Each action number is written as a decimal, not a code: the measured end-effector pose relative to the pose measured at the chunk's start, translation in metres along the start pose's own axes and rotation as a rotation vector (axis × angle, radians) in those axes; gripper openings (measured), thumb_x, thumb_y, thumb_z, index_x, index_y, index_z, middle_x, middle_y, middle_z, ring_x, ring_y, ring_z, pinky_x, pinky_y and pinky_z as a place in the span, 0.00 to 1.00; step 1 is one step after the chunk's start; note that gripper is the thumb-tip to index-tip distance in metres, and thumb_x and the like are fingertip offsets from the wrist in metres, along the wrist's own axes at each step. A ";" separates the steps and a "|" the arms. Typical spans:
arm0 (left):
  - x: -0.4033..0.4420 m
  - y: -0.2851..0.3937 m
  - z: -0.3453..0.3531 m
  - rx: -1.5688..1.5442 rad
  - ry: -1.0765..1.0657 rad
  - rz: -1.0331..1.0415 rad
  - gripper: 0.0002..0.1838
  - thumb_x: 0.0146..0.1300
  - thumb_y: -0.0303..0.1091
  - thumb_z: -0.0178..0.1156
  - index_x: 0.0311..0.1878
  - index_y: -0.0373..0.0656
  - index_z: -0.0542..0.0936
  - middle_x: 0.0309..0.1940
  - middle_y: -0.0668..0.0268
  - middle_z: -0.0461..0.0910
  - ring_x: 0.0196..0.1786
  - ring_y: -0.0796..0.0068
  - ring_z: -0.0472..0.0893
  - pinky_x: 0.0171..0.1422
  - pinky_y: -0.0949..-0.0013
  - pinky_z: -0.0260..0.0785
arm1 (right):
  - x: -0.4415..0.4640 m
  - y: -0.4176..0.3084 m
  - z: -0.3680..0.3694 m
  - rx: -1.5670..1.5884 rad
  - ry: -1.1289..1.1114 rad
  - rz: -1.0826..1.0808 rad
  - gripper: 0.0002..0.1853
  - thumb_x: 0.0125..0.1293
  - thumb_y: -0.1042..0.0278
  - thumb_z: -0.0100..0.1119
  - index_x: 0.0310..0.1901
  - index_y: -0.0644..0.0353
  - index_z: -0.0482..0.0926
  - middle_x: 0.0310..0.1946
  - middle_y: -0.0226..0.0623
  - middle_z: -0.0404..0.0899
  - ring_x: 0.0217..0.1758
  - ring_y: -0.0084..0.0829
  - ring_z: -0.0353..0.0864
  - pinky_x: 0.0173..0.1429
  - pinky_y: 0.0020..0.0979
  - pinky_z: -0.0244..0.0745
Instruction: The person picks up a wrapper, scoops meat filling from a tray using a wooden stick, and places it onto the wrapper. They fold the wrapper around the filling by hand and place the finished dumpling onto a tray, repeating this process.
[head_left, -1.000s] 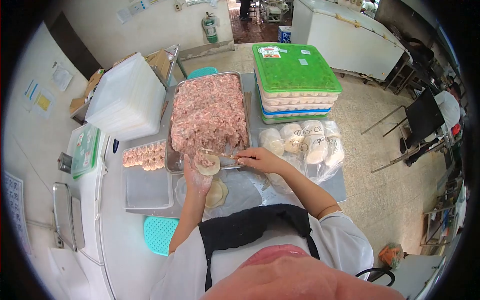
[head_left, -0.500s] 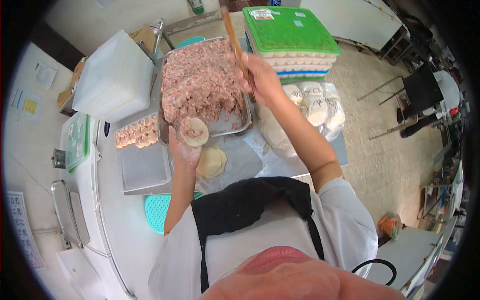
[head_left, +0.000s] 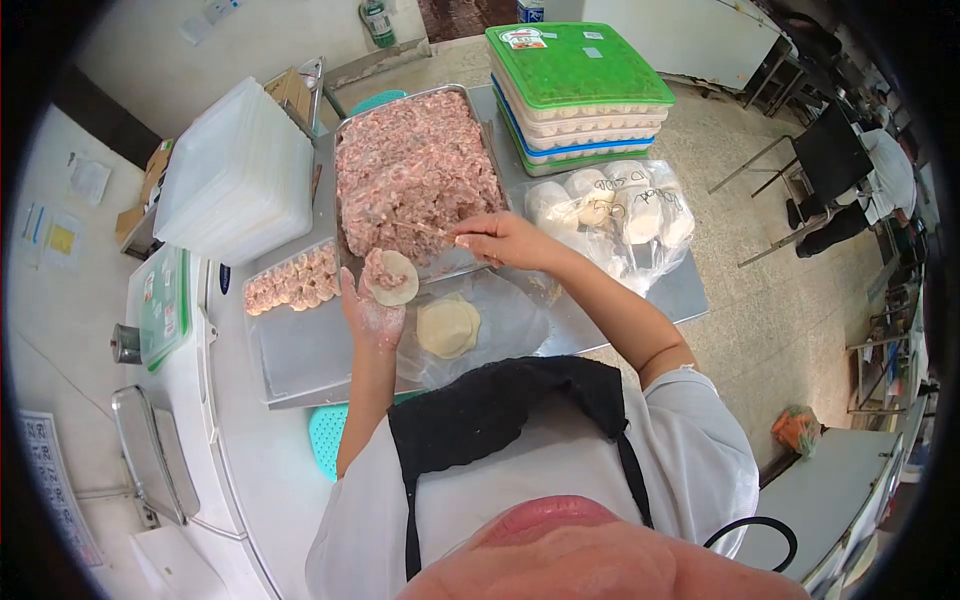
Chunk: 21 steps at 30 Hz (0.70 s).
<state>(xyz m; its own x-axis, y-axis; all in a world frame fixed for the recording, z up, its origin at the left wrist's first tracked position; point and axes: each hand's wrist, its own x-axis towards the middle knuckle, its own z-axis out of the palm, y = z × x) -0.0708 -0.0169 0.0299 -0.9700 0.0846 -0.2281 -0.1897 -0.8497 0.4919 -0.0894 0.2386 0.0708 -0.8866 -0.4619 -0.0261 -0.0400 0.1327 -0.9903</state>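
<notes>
My left hand (head_left: 376,312), dusted with flour, holds a round dough wrapper (head_left: 398,290) with a lump of meat on it. My right hand (head_left: 500,242) is closed on a thin wooden spatula (head_left: 425,231), whose tip is at the meat. The raw minced meat (head_left: 415,165) fills most of a metal tray (head_left: 475,266). A small stack of wrappers (head_left: 448,326) lies on a plastic sheet (head_left: 512,318) beside my left hand. Left of that hand, filled dumplings (head_left: 292,280) stand in rows at the far end of a clear container (head_left: 305,352).
Stacked clear containers (head_left: 235,180) stand at the left. Full containers with a green lid (head_left: 580,70) are stacked at the back right, behind bagged wrappers (head_left: 640,215). A person (head_left: 885,170) is at the far right near a black chair (head_left: 832,150).
My right hand first rose over the meat tray with the spatula, then came back down to the meat. The wrapper stayed in my left hand. The camera view shifted.
</notes>
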 end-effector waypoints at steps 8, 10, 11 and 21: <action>0.002 -0.013 0.015 0.031 -0.082 -0.084 0.37 0.68 0.59 0.45 0.66 0.34 0.64 0.64 0.55 0.67 0.66 0.57 0.66 0.72 0.54 0.56 | -0.021 0.007 -0.001 -0.026 0.033 0.062 0.19 0.68 0.57 0.57 0.54 0.59 0.79 0.25 0.27 0.75 0.26 0.18 0.71 0.30 0.24 0.69; 0.003 -0.017 0.020 0.039 -0.103 -0.089 0.37 0.68 0.59 0.46 0.66 0.34 0.64 0.64 0.55 0.67 0.67 0.57 0.66 0.72 0.54 0.56 | -0.025 0.010 -0.004 -0.039 0.017 0.018 0.19 0.68 0.56 0.56 0.54 0.60 0.79 0.27 0.28 0.76 0.29 0.19 0.72 0.32 0.25 0.70; 0.003 -0.018 0.022 0.023 -0.117 -0.109 0.37 0.68 0.59 0.46 0.66 0.34 0.64 0.64 0.55 0.67 0.67 0.57 0.66 0.72 0.54 0.56 | -0.028 0.010 -0.007 -0.038 0.021 0.014 0.19 0.68 0.56 0.56 0.54 0.60 0.79 0.27 0.28 0.76 0.29 0.19 0.72 0.32 0.25 0.70; -0.001 -0.049 0.048 0.109 -0.092 -0.053 0.37 0.68 0.59 0.45 0.65 0.33 0.64 0.61 0.55 0.69 0.65 0.56 0.67 0.71 0.54 0.58 | -0.046 0.031 -0.034 0.004 -0.019 -0.016 0.16 0.70 0.61 0.54 0.53 0.61 0.79 0.27 0.25 0.75 0.29 0.17 0.70 0.34 0.23 0.68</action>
<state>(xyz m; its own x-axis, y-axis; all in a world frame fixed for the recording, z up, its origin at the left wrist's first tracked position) -0.0676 0.0494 0.0466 -0.9670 0.1793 -0.1812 -0.2518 -0.7818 0.5705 -0.0655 0.2943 0.0460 -0.8768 -0.4807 -0.0129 -0.0523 0.1222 -0.9911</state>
